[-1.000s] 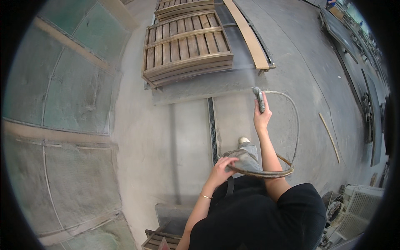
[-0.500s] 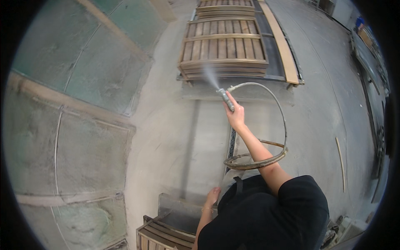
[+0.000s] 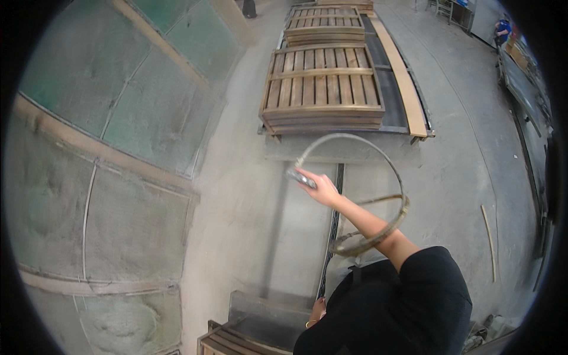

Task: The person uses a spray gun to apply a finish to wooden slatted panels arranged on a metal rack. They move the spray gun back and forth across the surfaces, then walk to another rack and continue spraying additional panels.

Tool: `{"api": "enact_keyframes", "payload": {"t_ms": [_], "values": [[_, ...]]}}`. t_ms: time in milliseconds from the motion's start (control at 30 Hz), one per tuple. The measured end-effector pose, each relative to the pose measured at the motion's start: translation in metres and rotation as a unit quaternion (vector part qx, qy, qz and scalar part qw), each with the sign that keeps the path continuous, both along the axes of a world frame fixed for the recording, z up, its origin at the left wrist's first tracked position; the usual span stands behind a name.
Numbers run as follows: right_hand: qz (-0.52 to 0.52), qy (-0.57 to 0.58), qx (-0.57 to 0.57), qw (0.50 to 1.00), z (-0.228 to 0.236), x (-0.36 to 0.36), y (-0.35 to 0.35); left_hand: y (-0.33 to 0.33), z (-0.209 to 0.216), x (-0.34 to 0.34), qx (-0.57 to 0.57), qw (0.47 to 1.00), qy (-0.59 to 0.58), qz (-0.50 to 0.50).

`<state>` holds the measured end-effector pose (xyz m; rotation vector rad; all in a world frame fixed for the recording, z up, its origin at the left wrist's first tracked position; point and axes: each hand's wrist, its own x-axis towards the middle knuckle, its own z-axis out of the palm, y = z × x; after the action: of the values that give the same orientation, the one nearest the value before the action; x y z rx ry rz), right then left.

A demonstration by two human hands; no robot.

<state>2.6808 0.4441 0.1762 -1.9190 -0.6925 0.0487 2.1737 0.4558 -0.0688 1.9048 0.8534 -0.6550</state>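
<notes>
My right hand (image 3: 322, 190) is closed around a small metallic spray gun (image 3: 300, 177), held out over the floor in front of me. A pale hose (image 3: 367, 142) runs from the gun in a wide loop, and its coil hangs around my forearm. No spray shows at the nozzle. Beyond the gun lies a stack of brown slatted wooden panels (image 3: 324, 89). My left hand (image 3: 318, 308) is low beside my body, close to a dark chain-like strip (image 3: 335, 231) in the floor. Its fingers are mostly hidden, so what it holds cannot be seen.
The panels rest on a long low dark platform (image 3: 390, 100) with a light board (image 3: 402, 77) along its right side. Another slatted stack (image 3: 222, 346) stands at the lower left. Dusty greenish panes (image 3: 136, 219) line the left. At far right are a person (image 3: 503, 31) and a thin stick (image 3: 489, 242).
My right hand and the spray gun have come down and left, away from the stack. The white mist has gone. My left hand has shifted right and lower, closer to my body.
</notes>
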Motion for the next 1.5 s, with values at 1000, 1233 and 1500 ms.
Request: {"api": "enact_keyframes", "payload": {"t_ms": [1000,1233,1500], "values": [[-0.531,0.213,0.071,0.817,-0.079,0.023,-0.724,-0.513,0.160,0.581,-0.248,0.682,-0.066,-0.685],[-0.569,0.200,0.203,0.771,-0.091,0.061,-0.796,-0.557,0.146,0.619,-0.376,0.682,-0.038,-0.626],[-0.448,0.165,0.129,0.869,-0.071,0.225,-0.846,-0.599,0.122,0.727,-0.374,0.804,-0.102,-0.450]]}}
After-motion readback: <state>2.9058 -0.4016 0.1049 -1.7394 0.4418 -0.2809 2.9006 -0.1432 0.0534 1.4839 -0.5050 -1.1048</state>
